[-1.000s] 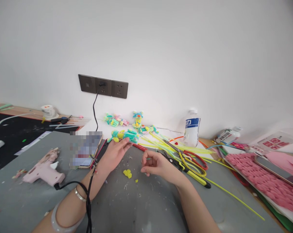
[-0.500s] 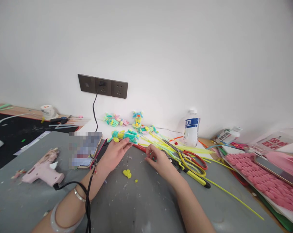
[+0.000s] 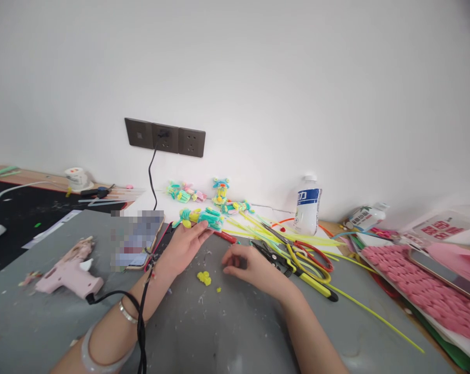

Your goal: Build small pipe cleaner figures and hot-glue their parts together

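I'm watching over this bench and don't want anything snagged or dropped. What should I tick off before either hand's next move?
1. Left grip holding the teal-and-yellow figure: ok, fingers against its near side.
2. Right grip empty: cannot tell; nothing shows in it, but its inner side is partly hidden.
3. Yellow piece in plain sight: ok, uncovered on the mat.
4. Black cord clear of the left forearm: not ok, it crosses in front; contact is unclear.
5. Glue gun cool: cannot tell; its temperature doesn't show.
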A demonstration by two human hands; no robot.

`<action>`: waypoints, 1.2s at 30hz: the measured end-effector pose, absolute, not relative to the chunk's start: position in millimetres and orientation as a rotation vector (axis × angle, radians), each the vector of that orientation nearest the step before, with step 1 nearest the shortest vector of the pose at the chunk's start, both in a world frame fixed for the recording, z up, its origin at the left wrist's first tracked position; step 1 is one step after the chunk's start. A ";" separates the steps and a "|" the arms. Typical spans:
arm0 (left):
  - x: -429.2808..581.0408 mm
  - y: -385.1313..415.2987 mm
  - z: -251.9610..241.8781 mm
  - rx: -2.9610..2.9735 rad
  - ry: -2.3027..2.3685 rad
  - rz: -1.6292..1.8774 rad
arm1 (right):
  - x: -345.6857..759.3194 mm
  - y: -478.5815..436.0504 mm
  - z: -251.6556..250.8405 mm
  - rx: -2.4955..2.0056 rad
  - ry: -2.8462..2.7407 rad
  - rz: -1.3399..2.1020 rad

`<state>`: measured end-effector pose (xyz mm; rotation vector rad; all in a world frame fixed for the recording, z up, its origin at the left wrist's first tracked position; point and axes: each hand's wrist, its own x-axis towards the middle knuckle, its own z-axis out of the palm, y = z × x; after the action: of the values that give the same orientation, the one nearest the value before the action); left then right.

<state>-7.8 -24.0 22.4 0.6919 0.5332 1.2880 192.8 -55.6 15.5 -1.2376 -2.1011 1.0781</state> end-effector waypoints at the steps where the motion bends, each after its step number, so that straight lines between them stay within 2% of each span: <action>1: -7.8 -24.1 22.4 0.691 0.532 1.288 | 190.9 -57.5 17.3 -1.209 -2.115 1.148; 5: -7.2 -24.4 23.0 0.686 0.533 1.286 | 184.2 -62.8 20.1 -1.089 -2.181 1.303; 12: -5.9 -24.8 22.9 0.689 0.531 1.280 | 178.2 -65.9 21.5 -1.104 -2.317 1.127; 19: -6.5 -25.2 24.4 0.716 0.529 1.265 | 188.1 -64.9 33.0 -1.157 -2.092 1.317; 30: -6.8 -27.7 25.5 0.715 0.484 1.122 | 201.7 -61.3 41.8 -1.061 -1.723 1.043; 36: -7.5 -30.2 21.8 0.812 0.483 0.995 | 189.5 -67.2 37.0 -0.987 -1.698 0.776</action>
<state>-7.5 -30.2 21.8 0.8120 0.4835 0.9950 189.5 -67.2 37.0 -0.9874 -1.6985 0.7756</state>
